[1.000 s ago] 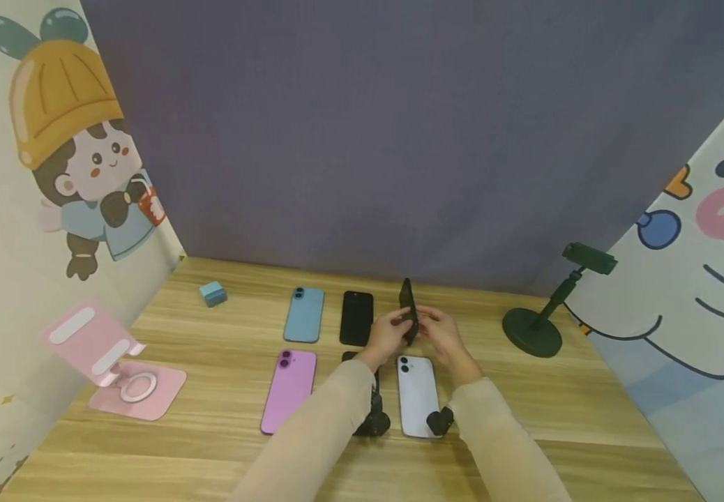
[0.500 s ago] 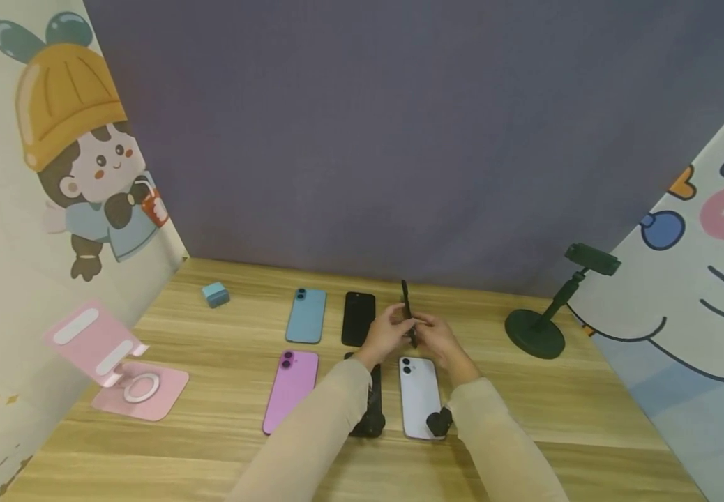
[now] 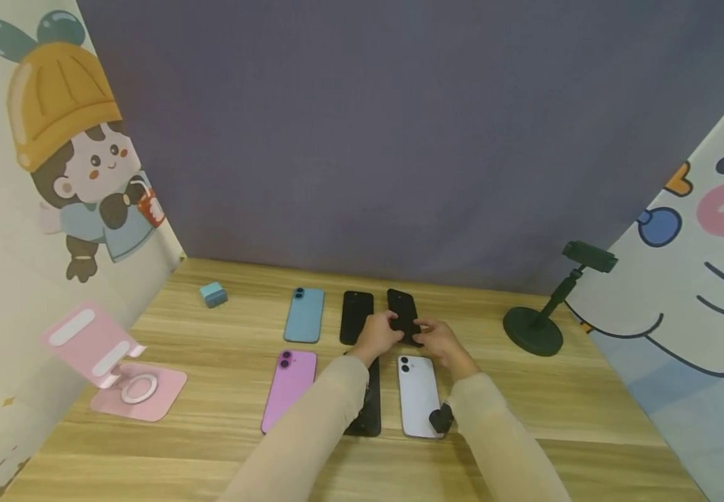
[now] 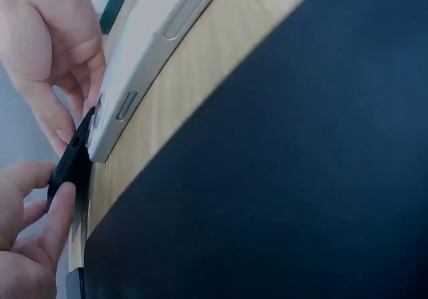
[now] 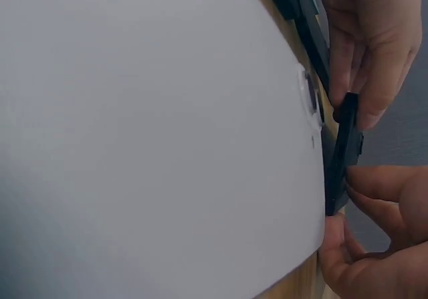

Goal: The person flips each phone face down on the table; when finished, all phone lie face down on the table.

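Both hands hold a black smartphone [image 3: 403, 311] by its sides at the back of the table, its dark broad side toward the head camera. My left hand [image 3: 377, 336] pinches the left edge; in the left wrist view its thumb and fingers [image 4: 61, 209] grip a lower corner. My right hand [image 3: 440, 341] pinches the opposite edge, and the right wrist view shows its thumb and fingers [image 5: 374, 185] on that side. A white phone [image 3: 418, 397] lies in front, camera side up. Another black phone [image 3: 371, 408] is partly covered by my left sleeve.
A second black phone [image 3: 356, 317] lies beside the held one. Left of it are a blue phone [image 3: 304, 315] and a pink-purple phone [image 3: 289, 390]. A pink folding stand [image 3: 139, 390] and small blue block [image 3: 214, 294] are farther left. A dark green stand [image 3: 533, 331] is at right.
The held phone has turned from standing edge-on to lying back with its broad side showing. My hands have moved slightly apart to its two sides.
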### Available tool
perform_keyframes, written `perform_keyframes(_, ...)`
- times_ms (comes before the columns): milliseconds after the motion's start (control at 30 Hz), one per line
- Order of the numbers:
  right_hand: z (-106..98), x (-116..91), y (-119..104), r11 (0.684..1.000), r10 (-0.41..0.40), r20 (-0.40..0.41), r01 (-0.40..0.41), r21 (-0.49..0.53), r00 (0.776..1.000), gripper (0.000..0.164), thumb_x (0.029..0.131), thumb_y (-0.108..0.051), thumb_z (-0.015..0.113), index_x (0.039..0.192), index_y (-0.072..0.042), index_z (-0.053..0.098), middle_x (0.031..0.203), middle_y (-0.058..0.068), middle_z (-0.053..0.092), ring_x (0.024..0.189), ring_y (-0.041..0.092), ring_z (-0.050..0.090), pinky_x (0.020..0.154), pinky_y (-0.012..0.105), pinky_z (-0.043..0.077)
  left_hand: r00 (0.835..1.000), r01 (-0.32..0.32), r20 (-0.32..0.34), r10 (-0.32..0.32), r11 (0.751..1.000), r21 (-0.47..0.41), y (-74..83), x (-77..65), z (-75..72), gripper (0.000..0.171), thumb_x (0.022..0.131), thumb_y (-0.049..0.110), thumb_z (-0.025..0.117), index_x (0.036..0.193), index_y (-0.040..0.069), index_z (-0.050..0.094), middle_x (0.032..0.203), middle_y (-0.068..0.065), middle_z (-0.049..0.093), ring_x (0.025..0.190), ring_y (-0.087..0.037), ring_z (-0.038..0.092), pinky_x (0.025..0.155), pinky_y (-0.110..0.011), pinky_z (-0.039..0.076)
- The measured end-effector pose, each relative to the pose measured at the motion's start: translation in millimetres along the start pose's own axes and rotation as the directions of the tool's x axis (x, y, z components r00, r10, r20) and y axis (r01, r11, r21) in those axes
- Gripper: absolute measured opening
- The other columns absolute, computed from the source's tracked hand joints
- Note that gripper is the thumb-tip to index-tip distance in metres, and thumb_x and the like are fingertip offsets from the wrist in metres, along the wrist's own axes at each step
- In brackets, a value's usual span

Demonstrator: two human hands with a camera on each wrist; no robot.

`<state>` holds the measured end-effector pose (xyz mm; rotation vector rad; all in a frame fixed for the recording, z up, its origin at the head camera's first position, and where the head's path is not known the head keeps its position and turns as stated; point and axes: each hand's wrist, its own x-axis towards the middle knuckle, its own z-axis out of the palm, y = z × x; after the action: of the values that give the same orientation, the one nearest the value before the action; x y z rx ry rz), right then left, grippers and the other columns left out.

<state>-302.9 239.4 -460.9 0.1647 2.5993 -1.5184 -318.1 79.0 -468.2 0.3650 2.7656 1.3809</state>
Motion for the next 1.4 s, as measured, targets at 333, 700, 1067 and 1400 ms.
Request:
perform_keyframes(333, 7.5, -0.4, -8.4, 0.995, -0.018, -0.07, 0.012, -0.097, 0.997, 0.043, 0.084, 0.005, 0.066, 0.126, 0.008, 0.059, 0.106, 0.026, 0.061, 0.088, 0.029, 0.059, 0.071, 0.032, 0.052, 0.999, 0.025, 0.027, -0.027, 0.996, 0.086, 0.5, -2.4, -3.4, 0.042, 0.089, 0.013, 0.072, 0.126, -0.002, 0.061, 0.129, -0.022, 0.055, 0.124, -0.036, 0.047, 0.099, -0.042, 0.044)
perform_keyframes(700, 11.6, 3.1, -6.4, 0.994, -0.03, -0.078, 0.021, -0.11, 0.997, 0.041, 0.083, 0.004, 0.068, 0.124, 0.006, 0.061, 0.105, 0.025, 0.061, 0.092, 0.031, 0.06, 0.076, 0.037, 0.053, 0.997, 0.047, 0.058, -0.055, 0.991, 0.126, -1.0, -1.1, -2.7, 0.044, 0.091, 0.014, 0.069, 0.131, -0.002, 0.058, 0.132, -0.023, 0.054, 0.126, -0.036, 0.047, 0.101, -0.044, 0.043)
perform_keyframes(1067, 19.1, 6.6, -10.2, 0.99, -0.04, -0.073, 0.029, -0.139, 0.997, 0.043, 0.082, 0.005, 0.069, 0.124, 0.008, 0.06, 0.1, 0.023, 0.065, 0.086, 0.026, 0.06, 0.07, 0.032, 0.052, 0.994, 0.081, 0.063, -0.092, 0.985, 0.155, -4.2, -0.7, -7.6, 0.044, 0.091, 0.013, 0.068, 0.131, -0.002, 0.058, 0.132, -0.023, 0.052, 0.124, -0.035, 0.048, 0.099, -0.044, 0.045)
perform_keyframes(1400, 9.7, 3.7, -1.1, 0.987, -0.033, -0.071, 0.022, -0.157, 0.997, 0.041, 0.09, -0.003, 0.063, 0.129, 0.006, 0.057, 0.117, 0.03, 0.06, 0.104, 0.039, 0.059, 0.085, 0.045, 0.051, 0.989, 0.021, 0.143, -0.028, 0.999, 0.048, -7.4, -7.8, -18.4, 0.045, 0.094, 0.017, 0.064, 0.133, -0.003, 0.055, 0.123, -0.02, 0.06, 0.11, -0.032, 0.058, 0.091, -0.042, 0.049)
